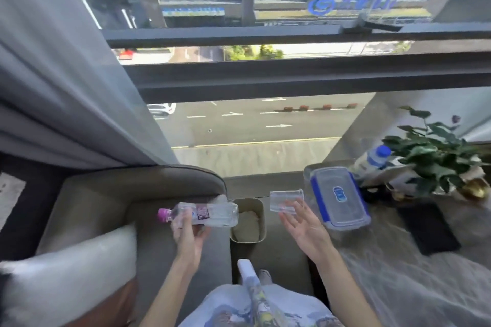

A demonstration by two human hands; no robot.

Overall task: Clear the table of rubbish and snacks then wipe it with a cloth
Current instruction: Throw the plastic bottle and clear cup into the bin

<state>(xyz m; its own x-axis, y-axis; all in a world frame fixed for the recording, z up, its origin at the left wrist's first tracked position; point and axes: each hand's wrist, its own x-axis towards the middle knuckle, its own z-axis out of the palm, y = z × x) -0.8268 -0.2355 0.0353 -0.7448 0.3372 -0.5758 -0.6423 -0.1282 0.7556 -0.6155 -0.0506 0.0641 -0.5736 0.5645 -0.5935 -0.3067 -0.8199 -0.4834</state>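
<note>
Near the bin (261, 210), left grip (187, 233) around purple-labelled bottle (212, 214), print unreadable; right grip (303, 225) spread beside cup (283, 202).

A clear bottle (220, 216) with a purple cap lies sideways in the left hand (187, 233), base over a beige bin (249, 203); a clear cup (285, 200) tips sideways just beside.

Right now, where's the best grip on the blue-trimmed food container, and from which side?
Likely across its narrow width at the near end, from above. The food container lies flat, lid on, long axis pointing away, so its long parallel sides suit a thumb-and-fingers span. The open right hand is just left of it; the left hand holds a bottle.
</note>
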